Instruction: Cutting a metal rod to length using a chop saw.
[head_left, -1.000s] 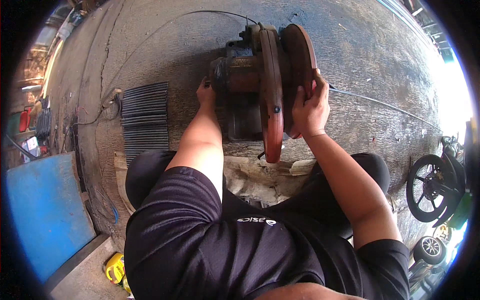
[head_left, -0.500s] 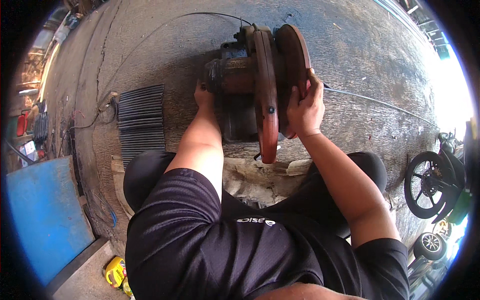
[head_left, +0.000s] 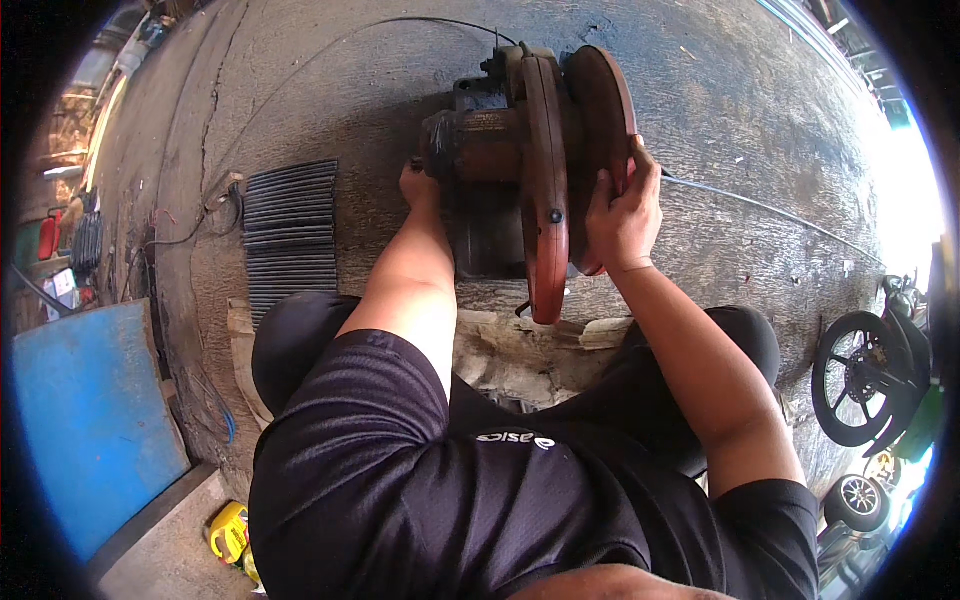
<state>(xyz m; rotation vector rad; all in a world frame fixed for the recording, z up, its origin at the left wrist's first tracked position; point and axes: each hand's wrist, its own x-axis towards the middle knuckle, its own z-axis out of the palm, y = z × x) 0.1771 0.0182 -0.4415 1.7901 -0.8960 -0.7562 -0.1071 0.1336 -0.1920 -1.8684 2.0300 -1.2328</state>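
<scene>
A heavy, worn cut-off saw (head_left: pixel 546 200) with a reddish curved guard stands on the ground in front of my legs. Its dark motor (head_left: pixel 490 145) points left, and black wrapping covers the motor's end. On the right side sits a large round reddish cover (head_left: pixel 603 105). My right hand (head_left: pixel 628 215) is closed over this cover's near right edge, fingers up along the rim. Low beside the motor's left end is my left hand (head_left: pixel 419 185), against the saw; its fingers are mostly hidden by the machine.
Several dark metal rods (head_left: pixel 291 235) lie in rows to the left. A cable (head_left: pixel 770 210) stretches right across the rough ground. A blue board (head_left: pixel 95 420) and a yellow container (head_left: pixel 229 532) are at lower left. A motorcycle wheel (head_left: pixel 852 378) stands at far right.
The view has shifted slightly, so the whole scene sits a little further right. Both hands keep their places at the saw.
</scene>
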